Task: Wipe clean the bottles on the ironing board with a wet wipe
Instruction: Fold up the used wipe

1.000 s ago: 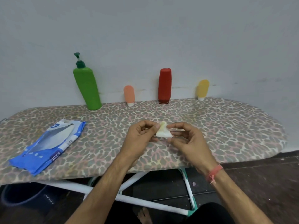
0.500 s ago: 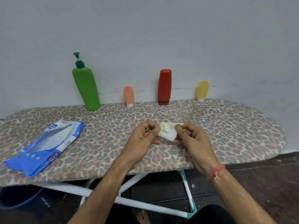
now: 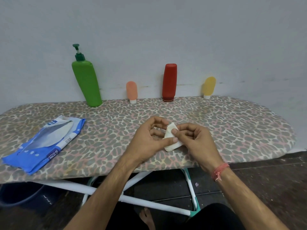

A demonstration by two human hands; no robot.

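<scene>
Several bottles stand along the wall at the back of the leopard-print ironing board (image 3: 232, 123): a tall green pump bottle (image 3: 87, 83), a small peach tube (image 3: 131, 90), a red bottle standing on its cap (image 3: 169, 82) and a small yellow tube (image 3: 209, 86). Over the board's front middle, my left hand (image 3: 147, 143) and my right hand (image 3: 197, 141) both pinch a folded white wet wipe (image 3: 171, 143). The wipe is small and crumpled, partly hidden by my thumbs and fingers.
A blue and white wet-wipe packet (image 3: 44, 143) lies flat at the board's left front. White and teal board legs (image 3: 149, 203) cross below. A dark bucket (image 3: 18, 195) sits on the floor at the lower left. The wall rises directly behind the bottles.
Both hands have kept working the wipe between the fingers, turning and refolding it; it now hangs lower between the thumbs. The bottles and packet have stayed put.
</scene>
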